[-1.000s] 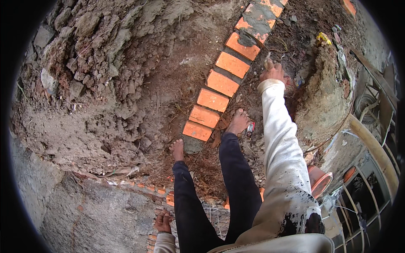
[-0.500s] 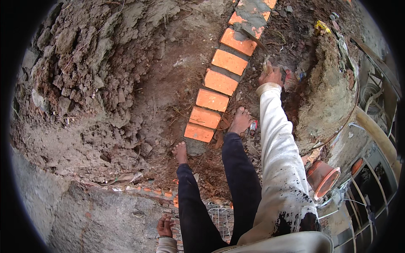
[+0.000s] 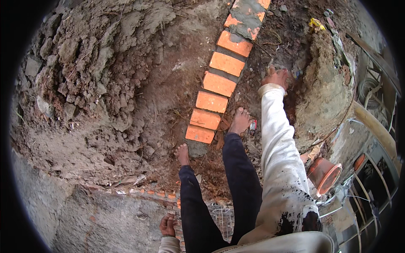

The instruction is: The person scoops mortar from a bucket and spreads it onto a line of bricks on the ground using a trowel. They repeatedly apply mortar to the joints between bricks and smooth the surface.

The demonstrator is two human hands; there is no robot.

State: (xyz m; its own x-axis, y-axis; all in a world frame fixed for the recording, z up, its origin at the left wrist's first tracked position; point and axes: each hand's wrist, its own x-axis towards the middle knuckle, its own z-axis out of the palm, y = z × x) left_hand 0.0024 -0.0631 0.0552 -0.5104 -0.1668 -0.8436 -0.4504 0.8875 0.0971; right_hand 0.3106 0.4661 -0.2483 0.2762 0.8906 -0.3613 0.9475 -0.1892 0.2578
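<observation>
A right hand [image 3: 275,78] at the end of a pale, dark-stained sleeve [image 3: 278,147] reaches over bare soil [image 3: 257,90], just to the right of a row of orange bricks [image 3: 219,83]. Its fingers bend forward, away from the camera; whether they close on anything cannot be told from this angle. The left hand [image 3: 168,225] hangs low beside the left trouser leg [image 3: 195,206], fingers loosely bent and slightly apart.

The bricks run on a slant from the top of the view down to the bare feet, lying side by side with grey seams between them. Grey mortar [image 3: 246,28] coats the upper stretch and laps onto the next brick down, while the lower five show mostly clean orange faces. The left foot [image 3: 183,154] stands near the lower end of the row; the right foot [image 3: 240,121] is planted to the right of it, next to a small red-and-white packet [image 3: 253,127].

A heap of clods and stones [image 3: 84,76] fills the left side. On the right, an orange bucket [image 3: 324,176] lies tilted beyond the sleeve, and a yellow scrap [image 3: 316,24] rests atop an earthen mound [image 3: 322,97].
</observation>
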